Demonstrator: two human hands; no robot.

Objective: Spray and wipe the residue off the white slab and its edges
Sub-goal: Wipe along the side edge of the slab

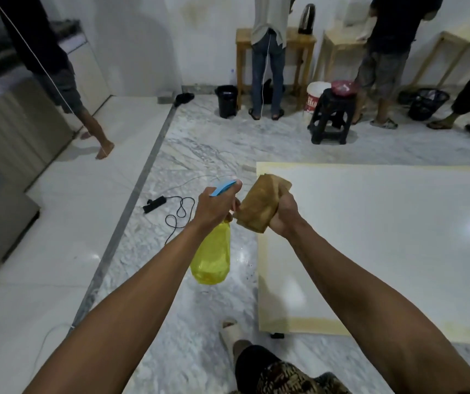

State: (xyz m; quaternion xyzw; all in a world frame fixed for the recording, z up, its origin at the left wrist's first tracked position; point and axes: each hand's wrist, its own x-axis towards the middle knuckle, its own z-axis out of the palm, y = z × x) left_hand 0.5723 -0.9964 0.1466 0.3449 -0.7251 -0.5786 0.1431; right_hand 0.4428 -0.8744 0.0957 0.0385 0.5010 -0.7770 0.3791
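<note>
The white slab [384, 237] lies flat just above the marble floor at the right, with yellowish residue bands along its far, left and near edges. My left hand [213, 207] grips a yellow spray bottle [212, 257] by its blue trigger head, held in the air left of the slab's left edge with the nozzle pointing toward the cloth. My right hand [283, 211] holds a folded brown cloth [262, 206] up over the slab's near-left corner area, close to the nozzle.
A black power strip with a coiled cord [155, 204] lies on the floor to the left. A black stool [331, 115], white bucket [314, 98] and black bins stand beyond the slab. Several people stand along the far wall and left. My sandalled foot [232, 334] is near the slab's near corner.
</note>
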